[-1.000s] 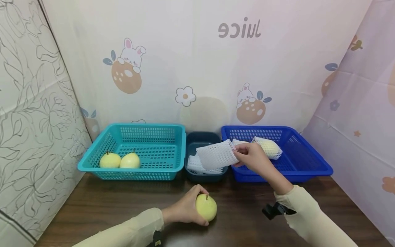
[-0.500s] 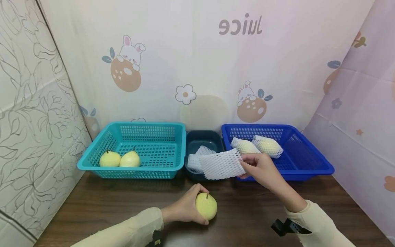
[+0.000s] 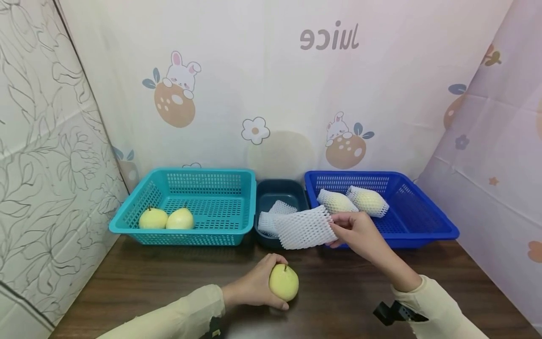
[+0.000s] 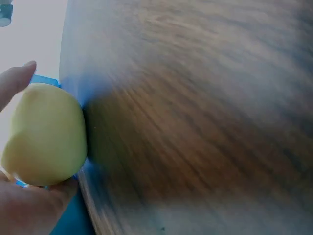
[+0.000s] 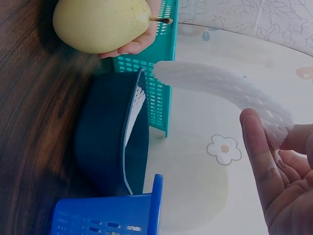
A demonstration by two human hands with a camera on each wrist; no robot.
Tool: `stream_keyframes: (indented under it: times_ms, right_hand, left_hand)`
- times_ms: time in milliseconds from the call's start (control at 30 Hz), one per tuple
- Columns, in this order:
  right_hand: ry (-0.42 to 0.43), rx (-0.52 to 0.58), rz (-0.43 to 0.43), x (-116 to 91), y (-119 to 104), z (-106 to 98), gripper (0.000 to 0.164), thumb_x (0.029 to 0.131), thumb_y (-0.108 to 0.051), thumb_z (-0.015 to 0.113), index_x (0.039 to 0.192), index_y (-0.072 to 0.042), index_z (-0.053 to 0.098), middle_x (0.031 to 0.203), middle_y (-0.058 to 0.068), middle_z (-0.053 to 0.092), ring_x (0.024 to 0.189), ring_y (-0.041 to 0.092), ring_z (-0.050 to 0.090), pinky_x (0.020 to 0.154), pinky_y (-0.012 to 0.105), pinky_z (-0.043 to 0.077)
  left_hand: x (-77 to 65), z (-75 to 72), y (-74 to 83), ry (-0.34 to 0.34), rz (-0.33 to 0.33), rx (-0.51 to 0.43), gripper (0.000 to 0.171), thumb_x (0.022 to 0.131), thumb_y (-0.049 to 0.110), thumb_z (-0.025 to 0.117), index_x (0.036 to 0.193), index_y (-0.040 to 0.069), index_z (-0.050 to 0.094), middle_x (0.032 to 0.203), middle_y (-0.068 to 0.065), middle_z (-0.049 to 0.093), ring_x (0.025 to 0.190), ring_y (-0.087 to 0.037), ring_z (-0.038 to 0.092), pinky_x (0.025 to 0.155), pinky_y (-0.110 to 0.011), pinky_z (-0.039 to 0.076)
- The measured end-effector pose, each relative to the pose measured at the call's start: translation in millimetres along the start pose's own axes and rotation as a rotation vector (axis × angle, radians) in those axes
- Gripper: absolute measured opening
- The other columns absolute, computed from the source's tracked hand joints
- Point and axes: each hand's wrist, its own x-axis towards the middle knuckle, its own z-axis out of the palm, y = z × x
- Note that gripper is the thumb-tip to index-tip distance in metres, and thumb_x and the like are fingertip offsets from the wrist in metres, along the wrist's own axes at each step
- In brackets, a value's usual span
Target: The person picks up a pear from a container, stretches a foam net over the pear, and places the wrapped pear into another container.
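Nearest, the left hand (image 3: 254,288) has its grip curled round a yellow pear (image 3: 283,282), which rests on the dark wooden surface (image 3: 139,282). It looks firm, smooth and fairly heavy, likely to bruise, so cupping its wide belly seems safest. Toward 1 o'clock from it, the right hand (image 3: 357,230) pinches one end of a white foam net sleeve (image 3: 302,228), held in the air. That sleeve seems light, soft and stretchy, best taken by its open rim. Behind lie a dark tray (image 3: 279,190) with more sleeves, a teal basket (image 3: 211,233) at 10 o'clock with two bare pears, and a blue basket (image 3: 423,230) holding two wrapped ones.
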Motion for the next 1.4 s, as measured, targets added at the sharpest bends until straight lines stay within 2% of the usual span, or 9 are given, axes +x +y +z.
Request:
stream_keyframes:
  times_ms: [133,233,400,600,767,933,1067,1200,1400]
  right_hand:
    - [-0.002,-0.012,-0.009,1.3,-1.7,-0.3,0.022,0.092,0.004,0.057,0.106,0.021,0.059,0.091,0.026,0.067,0.063,0.022,0.068,0.058,0.033,0.055]
    - [-0.002,-0.027,-0.01,2.6,-3.4,0.1,0.021,0.092,0.003,0.057,0.105,0.019,0.06,0.091,0.026,0.067,0.063,0.023,0.068,0.058,0.033,0.055]
    - [0.001,-0.046,0.01,3.6,-5.7,1.2,0.022,0.092,0.003,0.057,0.106,0.019,0.06,0.092,0.027,0.067,0.064,0.024,0.068,0.058,0.034,0.055]
    - [0.008,-0.044,0.015,2.2,-5.2,2.3,0.022,0.092,0.003,0.057,0.107,0.018,0.06,0.093,0.026,0.067,0.064,0.025,0.068,0.059,0.033,0.055]
    - [0.008,-0.026,-0.01,1.8,-3.0,4.2,0.02,0.091,0.005,0.057,0.105,0.019,0.061,0.091,0.026,0.067,0.063,0.024,0.068,0.058,0.034,0.055]
    - [0.02,-0.01,-0.002,0.8,0.4,5.6,0.02,0.091,0.005,0.057,0.105,0.02,0.06,0.09,0.026,0.067,0.062,0.024,0.067,0.057,0.034,0.055]
    - [0.036,-0.003,0.016,-0.4,4.4,8.6,0.021,0.09,0.007,0.056,0.105,0.021,0.058,0.09,0.028,0.066,0.061,0.023,0.067,0.057,0.034,0.055]
    - [0.041,0.003,0.015,-1.0,6.6,14.3,0.02,0.089,0.008,0.055,0.104,0.021,0.058,0.09,0.028,0.066,0.06,0.024,0.067,0.056,0.034,0.055]
    - [0.017,0.041,-0.004,-0.8,5.7,23.9,0.016,0.088,0.009,0.054,0.099,0.019,0.06,0.087,0.025,0.067,0.063,0.02,0.067,0.056,0.035,0.055]
  left_hand:
    - [-2.1,-3.4,4.6,0.005,-0.041,0.004,0.074,0.068,0.04,0.083,0.126,0.014,0.044,0.117,0.005,0.043,0.109,-0.016,0.042,0.085,-0.033,0.042]
    - [-1.7,-11.2,10.3,0.036,-0.073,-0.048,0.066,0.081,0.042,0.071,0.131,0.009,0.043,0.127,-0.001,0.043,0.118,-0.022,0.041,0.094,-0.039,0.04]
    - [6.6,-28.5,20.9,0.167,-0.077,-0.301,0.045,0.1,0.024,0.045,0.133,-0.006,0.042,0.131,-0.022,0.049,0.123,-0.035,0.045,0.1,-0.046,0.037]
    - [14.1,-43.1,31.7,0.248,-0.104,-0.599,0.042,0.097,0.003,0.037,0.136,-0.011,0.038,0.128,-0.025,0.05,0.123,-0.037,0.046,0.1,-0.044,0.039]
    - [16.5,-47.1,33.6,0.283,-0.143,-0.773,0.039,0.098,0.002,0.04,0.135,-0.01,0.04,0.125,-0.022,0.051,0.115,-0.028,0.052,0.098,-0.04,0.042]
    - [16.3,-47.3,32.4,0.317,-0.136,-0.84,0.034,0.097,0.009,0.05,0.124,-0.011,0.044,0.115,-0.017,0.051,0.1,-0.02,0.056,0.092,-0.038,0.046]
    - [16.6,-47.0,31.8,0.326,-0.12,-0.847,0.033,0.095,0.012,0.056,0.116,-0.011,0.047,0.109,-0.014,0.052,0.096,-0.018,0.055,0.088,-0.034,0.047]
    - [18.0,-45.9,32.5,0.296,-0.096,-0.876,0.041,0.096,0.015,0.057,0.124,-0.013,0.045,0.118,-0.015,0.053,0.106,-0.017,0.054,0.094,-0.033,0.044]
    - [19.7,-42.2,32.5,0.249,-0.079,-0.967,0.048,0.099,0.019,0.052,0.135,-0.01,0.039,0.128,-0.016,0.052,0.115,-0.02,0.052,0.099,-0.04,0.04]
